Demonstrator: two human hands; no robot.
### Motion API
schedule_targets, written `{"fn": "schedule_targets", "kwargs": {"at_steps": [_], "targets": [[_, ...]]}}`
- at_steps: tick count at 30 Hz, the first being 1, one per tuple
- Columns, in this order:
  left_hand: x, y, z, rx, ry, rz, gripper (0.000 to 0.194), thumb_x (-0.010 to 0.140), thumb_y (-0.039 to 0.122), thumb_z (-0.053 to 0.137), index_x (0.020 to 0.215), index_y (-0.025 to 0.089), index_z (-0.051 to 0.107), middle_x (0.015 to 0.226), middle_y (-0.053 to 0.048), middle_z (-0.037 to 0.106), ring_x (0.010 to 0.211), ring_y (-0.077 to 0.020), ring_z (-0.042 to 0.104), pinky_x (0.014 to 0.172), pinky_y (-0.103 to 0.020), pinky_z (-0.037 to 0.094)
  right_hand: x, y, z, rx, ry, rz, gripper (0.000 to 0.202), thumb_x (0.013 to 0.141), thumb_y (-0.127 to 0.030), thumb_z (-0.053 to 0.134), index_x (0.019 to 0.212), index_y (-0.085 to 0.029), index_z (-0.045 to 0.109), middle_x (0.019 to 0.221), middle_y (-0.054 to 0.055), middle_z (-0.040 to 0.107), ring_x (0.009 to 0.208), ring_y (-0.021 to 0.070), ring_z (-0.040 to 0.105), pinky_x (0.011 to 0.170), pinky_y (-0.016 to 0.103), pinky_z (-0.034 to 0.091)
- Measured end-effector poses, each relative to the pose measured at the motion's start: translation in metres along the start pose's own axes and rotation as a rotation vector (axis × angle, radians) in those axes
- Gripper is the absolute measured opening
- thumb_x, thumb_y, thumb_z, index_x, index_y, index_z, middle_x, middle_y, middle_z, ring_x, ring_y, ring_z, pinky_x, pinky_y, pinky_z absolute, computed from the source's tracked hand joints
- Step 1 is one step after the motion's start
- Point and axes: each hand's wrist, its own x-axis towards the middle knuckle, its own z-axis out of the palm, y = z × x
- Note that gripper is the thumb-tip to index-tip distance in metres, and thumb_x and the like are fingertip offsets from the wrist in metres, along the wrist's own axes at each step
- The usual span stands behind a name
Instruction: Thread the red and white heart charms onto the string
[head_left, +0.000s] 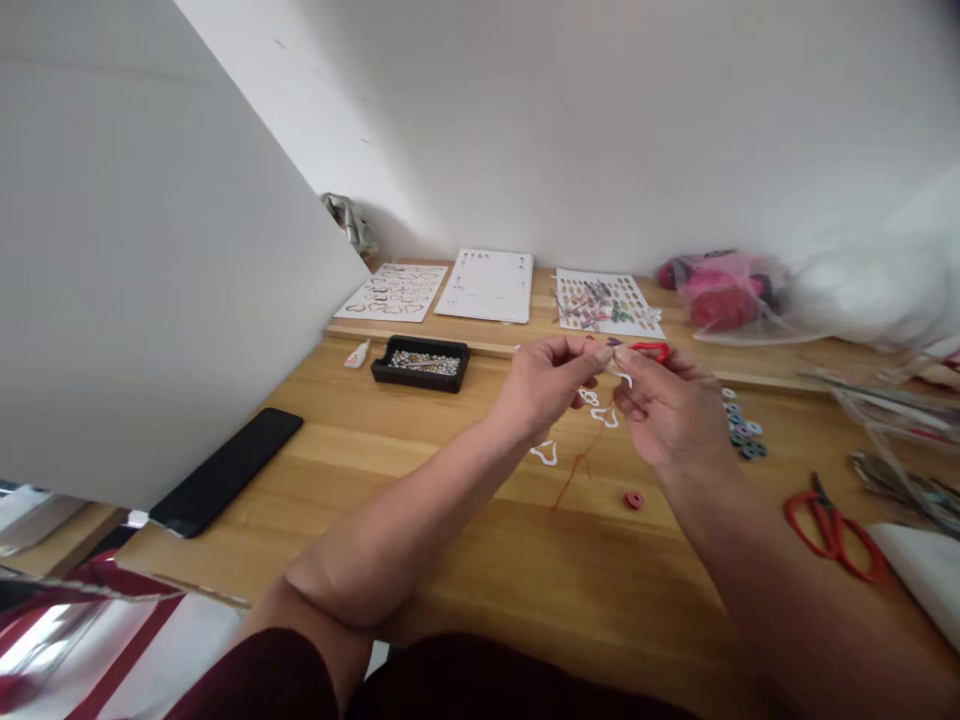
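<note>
My left hand [546, 385] and my right hand [667, 405] meet over the table, their thumbs and fingertips pinched close together. A small red looped thing [651, 350] shows at my right fingers; its kind I cannot make out. A thin white piece [623, 378] pokes out by the right thumb. What lies between the fingertips is mostly hidden. Orange thread [577, 465] trails on the table below. White outline cut-outs [604, 416] lie under the hands, another cut-out [545, 453] beside the left wrist. A red thread bobbin [634, 499] rests near the right forearm.
A black tray [420, 364] of small beads and a white glue bottle [358, 354] stand left. Red-handled scissors [832, 530] and several bobbins [744, 430] lie right. Printed sheets [486, 285] line the back ledge. A black phone [229, 470] lies beside the grey partition [150, 250].
</note>
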Motion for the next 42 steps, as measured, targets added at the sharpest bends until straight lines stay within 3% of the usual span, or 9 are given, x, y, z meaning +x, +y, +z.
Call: {"fn": "schedule_targets", "kwargs": {"at_steps": [4, 8, 12, 18, 28, 42], "targets": [[-0.001, -0.001, -0.001, -0.015, 0.004, 0.019, 0.017, 0.077, 0.027, 0.076, 0.073, 0.014, 0.066, 0.069, 0.0, 0.057, 0.057, -0.0065, 0.047, 0.046, -0.021, 0.033, 0.002, 0.002, 0.002, 0.002, -0.004, 0.019, 0.029, 0.059, -0.021, 0.085, 0.06, -0.021, 0.056, 0.051, -0.008, 0.049, 0.038, 0.003, 0.024, 0.038, 0.025, 0.016], [0.001, -0.001, -0.008, 0.007, 0.001, 0.036, 0.021, 0.073, 0.031, 0.079, 0.075, 0.014, 0.066, 0.069, 0.0, 0.058, 0.058, -0.007, 0.049, 0.046, -0.02, 0.031, 0.001, 0.005, 0.007, 0.003, -0.017, 0.074, 0.028, 0.061, -0.026, 0.084, 0.061, -0.022, 0.057, 0.043, -0.011, 0.036, 0.036, 0.0039, 0.02, 0.038, 0.025, 0.015], [0.003, 0.003, -0.015, 0.047, 0.011, 0.021, 0.026, 0.074, 0.037, 0.079, 0.079, 0.014, 0.068, 0.064, 0.001, 0.055, 0.053, -0.0057, 0.042, 0.046, -0.021, 0.024, 0.0, 0.005, 0.01, 0.028, -0.037, 0.156, 0.031, 0.062, -0.028, 0.086, 0.061, -0.021, 0.056, 0.042, -0.012, 0.03, 0.037, 0.0042, 0.019, 0.038, 0.024, 0.015], [0.005, 0.007, -0.017, 0.057, 0.027, 0.063, 0.023, 0.074, 0.035, 0.078, 0.075, 0.014, 0.067, 0.064, 0.001, 0.055, 0.054, -0.0052, 0.04, 0.051, -0.024, 0.029, 0.0, 0.006, 0.011, 0.058, -0.06, 0.175, 0.028, 0.061, -0.027, 0.087, 0.063, -0.02, 0.059, 0.043, -0.011, 0.031, 0.039, 0.0041, 0.02, 0.039, 0.023, 0.016], [0.007, -0.001, -0.015, 0.099, 0.068, 0.063, 0.024, 0.074, 0.034, 0.078, 0.075, 0.014, 0.066, 0.062, 0.003, 0.056, 0.053, -0.0049, 0.04, 0.053, -0.023, 0.032, 0.0, 0.01, 0.009, 0.083, 0.005, 0.172, 0.033, 0.058, -0.029, 0.091, 0.062, -0.019, 0.059, 0.04, -0.012, 0.032, 0.037, 0.0031, 0.02, 0.037, 0.021, 0.017], [0.008, -0.007, -0.012, 0.028, 0.089, 0.094, 0.027, 0.072, 0.038, 0.079, 0.074, 0.013, 0.068, 0.062, 0.002, 0.057, 0.054, -0.0054, 0.041, 0.053, -0.023, 0.032, 0.0, 0.02, 0.005, 0.047, 0.006, 0.07, 0.031, 0.059, -0.028, 0.092, 0.065, -0.018, 0.063, 0.044, -0.01, 0.038, 0.038, 0.0029, 0.025, 0.037, 0.019, 0.022]]}}
